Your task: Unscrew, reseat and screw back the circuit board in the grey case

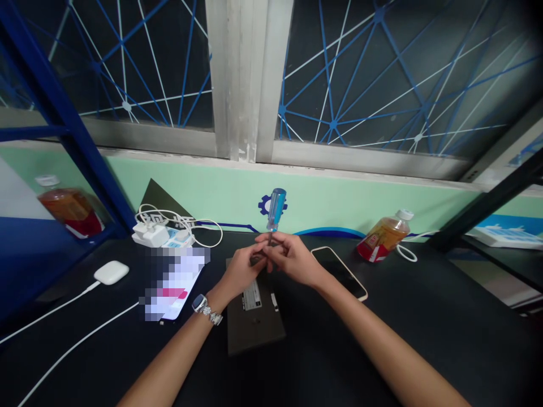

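Note:
A screwdriver [276, 208] with a clear blue handle stands nearly upright, handle on top, above the far end of a flat dark box-like device [254, 328] with a white label. My right hand [294, 257] is closed, its thumb and fingers pinched on the screwdriver's thin shaft. My left hand [241, 270], with a silver watch on the wrist, is closed too, its fingertips meeting those of the right around the lower shaft. What the left fingers grip, and the screwdriver's tip, are hidden by the hands.
A lit phone [180, 288] lies on the left, near a white earbud case [111, 272] on a cable. Behind are a power strip [169, 237] and chargers. To the right are a dark phone [339, 272] and a drink bottle [382, 236]. Shelf posts flank the black desk [382, 356].

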Available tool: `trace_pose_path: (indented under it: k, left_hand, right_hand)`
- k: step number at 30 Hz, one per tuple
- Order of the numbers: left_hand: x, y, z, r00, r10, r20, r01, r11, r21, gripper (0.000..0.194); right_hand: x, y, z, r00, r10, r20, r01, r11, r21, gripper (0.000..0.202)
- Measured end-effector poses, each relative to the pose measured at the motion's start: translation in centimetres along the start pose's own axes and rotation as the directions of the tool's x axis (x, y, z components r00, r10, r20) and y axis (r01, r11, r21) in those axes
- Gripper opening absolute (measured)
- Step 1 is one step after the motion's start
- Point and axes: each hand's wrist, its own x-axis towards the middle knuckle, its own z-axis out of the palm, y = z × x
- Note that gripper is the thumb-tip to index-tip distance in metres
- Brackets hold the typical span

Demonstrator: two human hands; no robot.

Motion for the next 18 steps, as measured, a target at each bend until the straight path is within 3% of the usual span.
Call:
trace_pose_path:
  k: [4, 7, 10, 18]
  left_hand:
    - [0.3, -0.3, 0.6, 1.0, -0.018, 0.004, 0.018, 1.0, -0.012, 0.02]
    - [0.3, 0.0, 0.4, 0.999, -0.025, 0.022, 0.026, 0.998, -0.054, 0.02]
    - [0.0, 0.3, -0.3, 0.999, -0.022, 0.042, 0.025, 0.997, -0.071, 0.022]
    - [-0.2, 0.0, -0.5, 1.0, -0.03, -0.006, 0.03, 0.999, -0.042, 0.019]
  right_hand:
    - [0.2, 0.4, -0.1, 0.978, -0.092, -0.188, 0.046, 0.971, -0.235, 0.022]
    - [0.4, 0.8, -0.5, 0.966, -0.029, -0.255, -0.001, 0.993, -0.117, 0.025]
    - [0.3, 0.8, -1.0, 0.975, 0.026, -0.221, -0.023, 1.0, 0.016, 0.026]
    - [0.1, -0.3, -0.8, 0.999, 0.033, -0.037, -0.031, 0.997, 0.069, 0.022]
